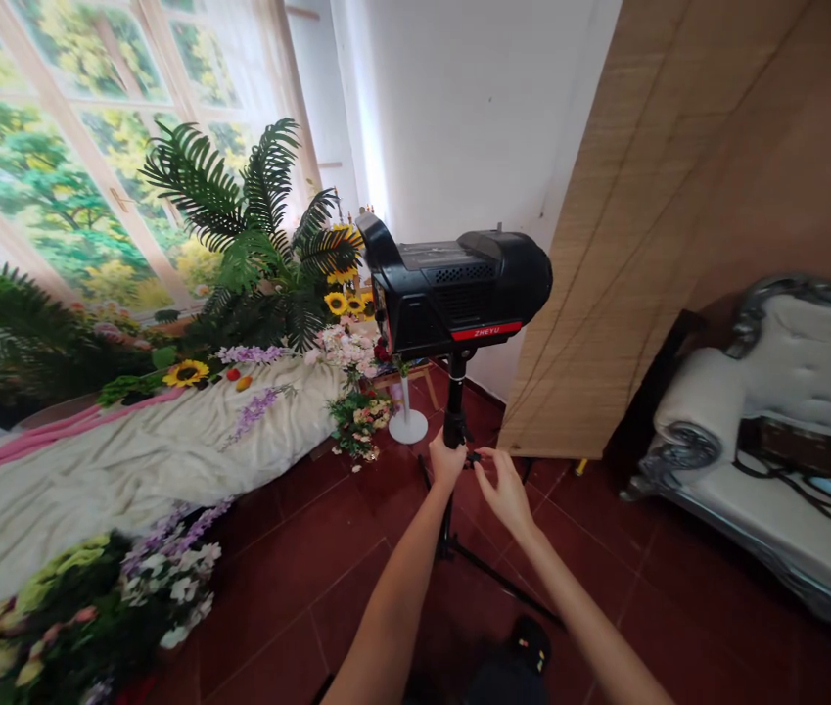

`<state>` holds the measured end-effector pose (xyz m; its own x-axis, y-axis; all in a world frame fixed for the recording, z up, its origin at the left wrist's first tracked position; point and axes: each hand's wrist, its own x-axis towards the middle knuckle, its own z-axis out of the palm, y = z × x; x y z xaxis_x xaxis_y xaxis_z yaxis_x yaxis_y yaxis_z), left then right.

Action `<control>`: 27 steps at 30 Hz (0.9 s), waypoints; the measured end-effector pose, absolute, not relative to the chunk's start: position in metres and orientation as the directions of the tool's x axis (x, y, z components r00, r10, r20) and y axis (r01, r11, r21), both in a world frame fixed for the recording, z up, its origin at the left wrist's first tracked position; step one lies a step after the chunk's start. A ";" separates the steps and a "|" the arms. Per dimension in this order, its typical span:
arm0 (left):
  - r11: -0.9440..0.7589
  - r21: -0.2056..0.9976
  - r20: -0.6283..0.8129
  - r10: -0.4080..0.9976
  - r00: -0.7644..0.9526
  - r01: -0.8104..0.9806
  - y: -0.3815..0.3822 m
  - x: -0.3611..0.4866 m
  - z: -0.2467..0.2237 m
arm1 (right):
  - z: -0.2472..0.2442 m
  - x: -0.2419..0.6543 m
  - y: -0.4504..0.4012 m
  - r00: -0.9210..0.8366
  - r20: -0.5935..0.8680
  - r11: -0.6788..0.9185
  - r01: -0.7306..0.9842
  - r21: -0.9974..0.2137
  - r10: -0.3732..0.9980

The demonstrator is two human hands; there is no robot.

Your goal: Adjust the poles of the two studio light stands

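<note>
A black studio light [459,284] with a red stripe sits on top of a black light stand [454,397], at the middle of the head view. My left hand [448,462] is wrapped round the stand's pole below the light. Just to the right, my right hand [504,485] has its thumb and fingertips at a small black knob [473,458] on the pole, closed on it. The stand's legs spread over the floor between my arms, partly hidden by them.
At the left, a cream cloth [268,431] carries flowers and fruit, with a palm plant [246,215] behind. A white round base [408,426] stands behind the pole. A bamboo blind [569,323] hangs at the right, near a tufted sofa [789,392] with a brown bag [801,446].
</note>
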<state>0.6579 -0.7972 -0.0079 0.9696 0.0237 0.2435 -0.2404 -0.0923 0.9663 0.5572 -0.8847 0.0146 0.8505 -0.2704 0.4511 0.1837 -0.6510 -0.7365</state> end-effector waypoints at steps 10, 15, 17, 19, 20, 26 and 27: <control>-0.095 0.969 0.228 0.003 0.974 -0.227 -0.797 0.661 -0.015 | -0.003 0.564 -0.890 0.908 0.368 -0.731 0.111 -0.674 -0.201; -0.091 0.969 0.234 0.016 0.972 -0.231 -0.798 0.661 -0.017 | -0.005 0.570 -0.899 0.906 0.372 -0.821 0.051 -0.569 -0.202; -0.092 0.969 0.233 0.013 0.973 -0.230 -0.798 0.662 -0.016 | -0.003 0.571 -0.903 0.911 0.379 -0.837 0.075 -0.542 -0.164; -0.093 0.969 0.229 0.015 0.973 -0.227 -0.798 0.662 -0.016 | -0.002 0.570 -0.906 0.917 0.375 -0.843 0.092 -0.531 -0.136; -0.092 0.970 0.229 0.019 0.973 -0.227 -0.798 0.662 -0.016 | -0.001 0.570 -0.906 0.920 0.370 -0.844 0.092 -0.529 -0.131; -0.082 0.964 0.255 0.026 0.967 -0.252 -0.798 0.661 -0.016 | 0.002 0.569 -0.900 0.927 0.289 -0.762 0.007 -0.648 -0.237; -0.083 0.966 0.248 0.024 0.968 -0.245 -0.798 0.661 -0.015 | 0.001 0.571 -0.898 0.929 0.252 -0.712 -0.018 -0.702 -0.272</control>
<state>0.6610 -0.7983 -0.0154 0.9684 0.0243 0.2482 -0.2455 -0.0826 0.9659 0.5709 -0.8983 0.0009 0.9288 -0.2720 0.2515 -0.0183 -0.7119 -0.7020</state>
